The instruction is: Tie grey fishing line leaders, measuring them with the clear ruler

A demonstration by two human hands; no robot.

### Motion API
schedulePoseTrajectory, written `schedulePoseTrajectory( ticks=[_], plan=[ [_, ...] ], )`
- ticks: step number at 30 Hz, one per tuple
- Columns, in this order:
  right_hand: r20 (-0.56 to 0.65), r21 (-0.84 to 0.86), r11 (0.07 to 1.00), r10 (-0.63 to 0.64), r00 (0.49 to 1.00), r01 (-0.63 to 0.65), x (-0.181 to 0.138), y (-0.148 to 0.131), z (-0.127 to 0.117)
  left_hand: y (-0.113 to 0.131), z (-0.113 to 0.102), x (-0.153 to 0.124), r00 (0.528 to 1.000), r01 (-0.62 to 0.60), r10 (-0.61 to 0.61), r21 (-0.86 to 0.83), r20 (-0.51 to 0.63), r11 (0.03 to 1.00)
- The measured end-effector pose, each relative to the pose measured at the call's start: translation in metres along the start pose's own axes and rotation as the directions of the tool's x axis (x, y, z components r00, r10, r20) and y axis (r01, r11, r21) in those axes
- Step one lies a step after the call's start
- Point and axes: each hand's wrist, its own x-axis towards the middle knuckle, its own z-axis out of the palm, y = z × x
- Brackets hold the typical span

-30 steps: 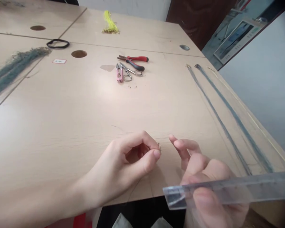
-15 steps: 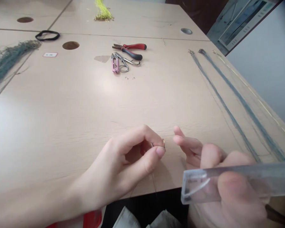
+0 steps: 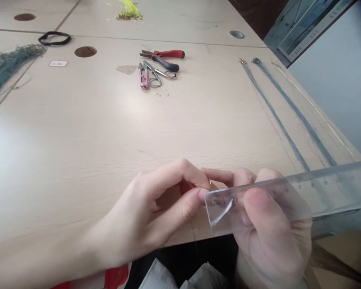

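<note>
My left hand point(image 3: 156, 208) rests on the wooden table point(image 3: 108, 120) near its front edge, thumb and forefinger pinched on a small metal ring point(image 3: 209, 184). A thin thread runs from the pinch down toward the table edge. My right hand point(image 3: 267, 228) grips a clear plastic ruler point(image 3: 303, 192) and holds its zero end right against the left fingertips. The ruler slopes up to the right.
Red-handled pliers point(image 3: 165, 56), small scissors point(image 3: 159, 73) and pink thread snips point(image 3: 142, 76) lie at mid-table. Long grey-blue strands point(image 3: 289, 112) run along the right side. A dark fibre bundle point(image 3: 9, 66), a black band point(image 3: 54, 38) and yellow threads point(image 3: 128, 12) lie further back.
My right hand has brought the ruler up and to the left, so its end now meets the left fingertips. The left hand has kept its pinch in place.
</note>
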Motion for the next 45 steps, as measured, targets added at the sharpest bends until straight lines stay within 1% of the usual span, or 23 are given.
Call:
schedulePoseTrajectory(
  ticks=[1, 3, 7, 9, 13, 16, 18, 21, 24, 30, 33, 36, 41, 45],
  plan=[
    [-0.004, 0.013, 1.000, 0.009, 1.000, -0.009, 0.000, 0.001, 0.000, 0.000, 0.000, 0.000, 1.000, -0.001, 0.001, -0.007, 0.002, 1.000],
    [0.007, 0.041, 0.999, 0.018, 1.000, -0.018, 0.000, 0.002, 0.000, 0.001, 0.001, 0.000, 1.000, -0.003, 0.004, 0.031, -0.022, 1.000],
    [0.114, 0.091, 0.995, -0.055, 0.992, 0.045, 0.001, 0.007, -0.004, 0.003, 0.000, -0.002, 0.996, 0.036, -0.022, 0.162, -0.088, 0.986],
    [0.157, 0.073, 0.995, -0.075, 0.985, 0.064, 0.002, 0.008, -0.007, 0.005, -0.001, -0.002, 0.996, 0.044, -0.030, 0.176, -0.081, 0.983],
    [0.194, -0.031, 0.998, -0.042, 0.980, 0.049, 0.003, 0.007, -0.011, 0.008, -0.001, -0.002, 0.996, 0.039, -0.024, 0.182, -0.085, 0.983],
    [0.222, -0.030, 0.999, -0.032, 0.975, 0.039, 0.003, 0.005, -0.012, 0.008, -0.001, -0.001, 0.996, 0.042, -0.026, 0.184, -0.088, 0.982],
    [0.218, 0.005, 1.000, -0.026, 0.976, 0.026, 0.002, 0.005, -0.011, 0.008, -0.002, -0.002, 0.996, 0.048, -0.034, 0.179, -0.082, 0.983],
    [0.175, 0.069, 0.997, -0.032, 0.984, 0.021, 0.001, 0.006, -0.009, 0.008, -0.002, -0.003, 0.996, 0.056, -0.043, 0.189, -0.075, 0.980],
    [0.154, 0.096, 0.995, -0.038, 0.987, 0.023, 0.000, 0.006, -0.009, 0.008, -0.003, -0.004, 0.997, 0.042, -0.028, 0.211, -0.067, 0.977],
    [0.198, 0.050, 0.998, -0.033, 0.980, 0.023, 0.000, 0.004, -0.014, 0.007, -0.001, -0.002, 0.994, 0.034, -0.010, 0.219, -0.109, 0.975],
    [0.214, 0.026, 0.999, -0.036, 0.976, 0.031, 0.000, 0.004, -0.014, 0.009, 0.000, -0.003, 0.995, 0.038, -0.017, 0.223, -0.096, 0.974],
    [0.207, 0.019, 1.000, -0.027, 0.978, 0.024, 0.001, 0.004, -0.012, 0.010, 0.001, -0.004, 0.993, 0.054, -0.028, 0.231, -0.113, 0.971],
    [0.209, -0.013, 0.999, -0.029, 0.978, 0.032, 0.002, 0.004, -0.013, 0.008, 0.000, -0.003, 0.996, 0.027, -0.002, 0.263, -0.093, 0.964],
    [0.227, -0.012, 0.999, -0.029, 0.973, 0.033, 0.003, 0.004, -0.014, 0.006, 0.000, -0.001, 0.995, 0.031, -0.006, 0.262, -0.095, 0.964]
  ],
)
